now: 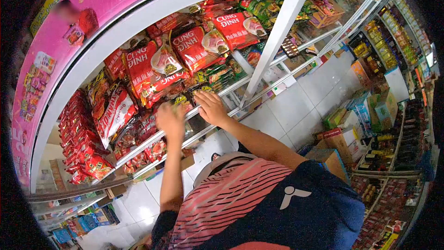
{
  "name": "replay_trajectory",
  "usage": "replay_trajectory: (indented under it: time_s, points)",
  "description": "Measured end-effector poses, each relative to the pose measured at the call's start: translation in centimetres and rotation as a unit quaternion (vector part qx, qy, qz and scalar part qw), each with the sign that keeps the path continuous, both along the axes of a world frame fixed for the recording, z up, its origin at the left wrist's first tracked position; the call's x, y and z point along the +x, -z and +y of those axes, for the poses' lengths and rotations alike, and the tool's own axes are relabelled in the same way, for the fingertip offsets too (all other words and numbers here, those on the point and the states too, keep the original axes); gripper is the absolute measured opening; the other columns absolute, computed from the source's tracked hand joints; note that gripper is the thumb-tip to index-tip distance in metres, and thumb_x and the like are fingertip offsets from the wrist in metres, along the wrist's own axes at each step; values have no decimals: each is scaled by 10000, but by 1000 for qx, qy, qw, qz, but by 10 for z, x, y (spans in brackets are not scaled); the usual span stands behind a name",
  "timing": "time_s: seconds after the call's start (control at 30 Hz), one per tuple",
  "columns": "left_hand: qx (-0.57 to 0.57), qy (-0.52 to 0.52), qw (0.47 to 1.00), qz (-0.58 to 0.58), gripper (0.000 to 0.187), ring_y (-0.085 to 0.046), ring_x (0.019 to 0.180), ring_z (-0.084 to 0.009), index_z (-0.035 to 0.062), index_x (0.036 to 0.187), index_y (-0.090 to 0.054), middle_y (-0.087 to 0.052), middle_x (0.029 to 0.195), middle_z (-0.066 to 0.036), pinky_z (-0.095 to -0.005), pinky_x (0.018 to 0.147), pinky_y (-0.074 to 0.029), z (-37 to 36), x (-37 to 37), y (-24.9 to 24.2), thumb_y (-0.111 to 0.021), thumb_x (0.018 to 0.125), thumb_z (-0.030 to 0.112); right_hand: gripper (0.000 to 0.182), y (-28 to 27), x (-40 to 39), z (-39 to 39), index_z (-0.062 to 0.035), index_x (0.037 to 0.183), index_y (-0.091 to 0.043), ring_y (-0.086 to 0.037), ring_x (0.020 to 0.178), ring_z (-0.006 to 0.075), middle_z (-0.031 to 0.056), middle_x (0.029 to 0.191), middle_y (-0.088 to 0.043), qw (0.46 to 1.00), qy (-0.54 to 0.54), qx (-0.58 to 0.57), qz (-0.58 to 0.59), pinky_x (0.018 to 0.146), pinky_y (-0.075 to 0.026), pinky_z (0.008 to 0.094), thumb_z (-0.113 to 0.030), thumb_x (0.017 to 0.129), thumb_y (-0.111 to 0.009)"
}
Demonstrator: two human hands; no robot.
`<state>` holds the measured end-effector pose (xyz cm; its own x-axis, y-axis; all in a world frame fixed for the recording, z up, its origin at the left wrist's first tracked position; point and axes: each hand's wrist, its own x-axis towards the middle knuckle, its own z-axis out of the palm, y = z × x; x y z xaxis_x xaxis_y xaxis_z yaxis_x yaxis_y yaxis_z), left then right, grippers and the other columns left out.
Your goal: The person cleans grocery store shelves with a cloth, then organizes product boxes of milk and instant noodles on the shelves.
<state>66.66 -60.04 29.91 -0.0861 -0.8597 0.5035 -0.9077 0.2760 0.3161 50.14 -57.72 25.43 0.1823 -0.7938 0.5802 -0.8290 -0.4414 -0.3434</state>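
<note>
My left hand [170, 119] is over the front edge of the glass case, blurred by motion, near the lower packets; its fingers are smeared. To its right, my right hand [210, 106] rests at the case's front rail [231, 88], fingers bent over small dark and yellow packets [199, 93]. Whether those fingers hold anything is hidden. Large red noodle packets [192, 48] lie in rows just beyond both hands. A red and white packet [113, 115] leans left of my left hand.
Strips of small red packets [78, 134] hang at the left. A white post [277, 32] rises right of my hands. Green packets [261, 9] lie at the back. Cardboard boxes [340, 143] and stocked shelves [393, 32] stand at the right, beyond the tiled floor [296, 106].
</note>
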Motion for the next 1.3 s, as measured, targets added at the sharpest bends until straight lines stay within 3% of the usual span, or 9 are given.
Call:
replay_trajectory:
  time_s: [0.27,0.53,0.6,0.7,0.9,1.0,1.1,1.17,1.3]
  points:
    - [14,58,998,-10,318,-473,869,-297,51,923,-528,-499,920,-124,-400,714,-384,-12,-32,1,-586,715,285,388,-6,-1,1,-20,1118,-470,-384,1136,292,130,1229,-425,1000,-16,1,-21,944,-276,426,-180,766,-506]
    - [52,-143,988,-20,390,-432,1020,-311,59,1086,-498,-478,1122,-127,-444,852,-298,20,70,8,-448,836,355,431,-42,35,5,-71,1077,-469,-342,1129,338,134,1238,-341,990,-82,56,-96,917,-299,448,-229,698,-598]
    - [53,48,978,197,470,-425,1049,-303,31,1149,-459,-459,1167,-126,-413,875,-305,18,69,8,-352,881,402,437,-49,60,5,-77,1075,-482,-305,1167,345,137,1238,-344,978,-176,56,-100,949,-283,459,-232,686,-607]
    - [118,144,758,625,508,-401,1101,-256,-2,1176,-436,-439,1184,-163,-367,920,-296,17,24,6,-288,903,401,378,-44,78,-2,-62,986,-551,-284,1198,315,115,1232,-356,976,-188,100,40,963,-294,440,-206,643,-620]
    - [146,58,936,315,456,-348,1179,-283,25,1215,-408,-410,1235,-170,-377,992,-229,14,35,3,-353,886,336,284,-36,28,-17,-87,843,-587,-431,985,269,58,954,-513,990,-143,-2,17,814,-402,384,-227,600,-635]
    - [84,50,991,-89,488,-283,1238,-257,49,1254,-378,-337,1328,-105,-434,1018,-165,18,37,14,-371,876,358,254,-30,-41,-23,-81,771,-579,-459,862,283,88,861,-523,1000,-7,-9,-21,744,-392,398,-239,582,-641]
    - [87,43,992,-84,510,-280,1243,-250,53,1263,-366,-320,1340,-101,-430,1018,-169,20,33,13,-377,870,378,356,-40,-77,-26,-80,887,-562,-464,887,291,103,893,-537,992,122,38,24,763,-380,395,-215,571,-654]
    - [89,39,990,-98,522,-280,1244,-247,56,1273,-349,-313,1345,-98,-426,1018,-172,18,34,15,-385,865,380,360,-49,-70,-30,-75,903,-553,-470,865,293,105,878,-542,981,148,32,-119,759,-377,395,-201,579,-651]
    - [101,47,989,-97,529,-273,1249,-243,67,1284,-330,-309,1347,-96,-428,1020,-167,19,38,17,-370,866,389,322,-49,3,-26,-86,909,-566,-438,940,308,109,996,-506,998,37,38,-26,819,-374,406,-211,624,-650]
